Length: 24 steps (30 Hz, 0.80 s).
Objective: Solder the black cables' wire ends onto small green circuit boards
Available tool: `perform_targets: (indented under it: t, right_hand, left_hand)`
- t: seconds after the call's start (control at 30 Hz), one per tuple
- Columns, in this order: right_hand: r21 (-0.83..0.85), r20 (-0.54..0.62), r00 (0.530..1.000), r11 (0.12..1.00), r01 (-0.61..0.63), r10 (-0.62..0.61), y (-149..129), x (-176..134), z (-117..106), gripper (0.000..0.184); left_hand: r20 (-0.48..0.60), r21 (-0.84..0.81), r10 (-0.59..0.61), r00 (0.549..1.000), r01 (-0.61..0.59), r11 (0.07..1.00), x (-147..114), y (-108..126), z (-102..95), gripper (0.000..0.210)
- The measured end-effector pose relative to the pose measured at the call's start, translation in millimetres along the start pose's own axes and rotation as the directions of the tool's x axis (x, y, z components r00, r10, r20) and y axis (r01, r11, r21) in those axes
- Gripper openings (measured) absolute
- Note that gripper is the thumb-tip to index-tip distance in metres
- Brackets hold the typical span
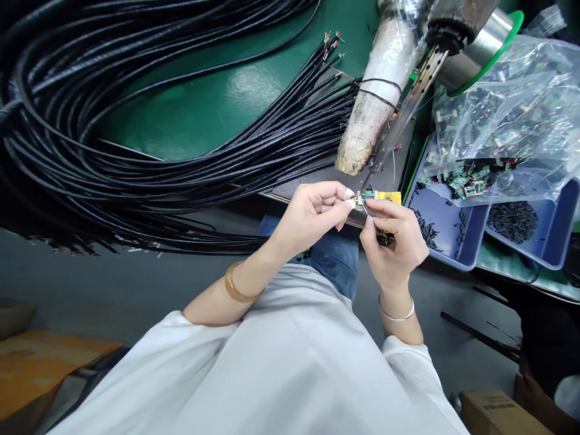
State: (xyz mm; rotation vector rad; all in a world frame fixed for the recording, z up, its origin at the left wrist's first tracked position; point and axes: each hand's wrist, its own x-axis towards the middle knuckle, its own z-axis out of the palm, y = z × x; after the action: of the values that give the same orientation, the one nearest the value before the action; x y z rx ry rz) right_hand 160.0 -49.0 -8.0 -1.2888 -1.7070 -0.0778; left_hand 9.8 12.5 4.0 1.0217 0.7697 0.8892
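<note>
Pinched between the thumb and forefinger of my left hand (315,211) is the left end of a small green circuit board (370,194). Yellow tape (390,197) sticks out past the board's right side. My right hand (394,238) is closed just right of it, with a thin silvery solder wire (364,209) between thumb and forefinger, its end close to the board. A soldering iron (419,87) in a clamped mount comes down from above, and its tip meets or nearly meets the board. The fingertips partly hide the board.
A big bundle of black cables (217,163) with stripped ends fills the left and middle. Beside the iron is a plastic-wrapped white tube (371,109); behind is a solder spool (475,54). At right, blue trays (471,241) hold small black pieces under a clear bag (512,115) of boards.
</note>
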Motion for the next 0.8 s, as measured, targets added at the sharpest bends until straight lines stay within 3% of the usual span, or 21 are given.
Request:
perform_targets:
  t: [0.23,0.4,0.8]
  right_hand:
    - [0.035,0.002,1.000,0.999,0.006,-0.006,2,6,1,0.022]
    - [0.073,0.015,1.000,0.997,-0.005,0.004,5,7,2,0.022]
    - [-0.004,0.022,0.999,1.000,0.025,-0.025,2,12,1,0.021]
  left_hand:
    - [0.025,-0.049,-0.006,1.000,0.008,0.999,4,1,-2.1,0.010]
    - [0.010,-0.058,-0.013,1.000,0.014,0.998,5,2,-2.3,0.018]
    - [-0.026,-0.039,0.038,0.999,-0.039,0.998,3,3,-0.3,0.014]
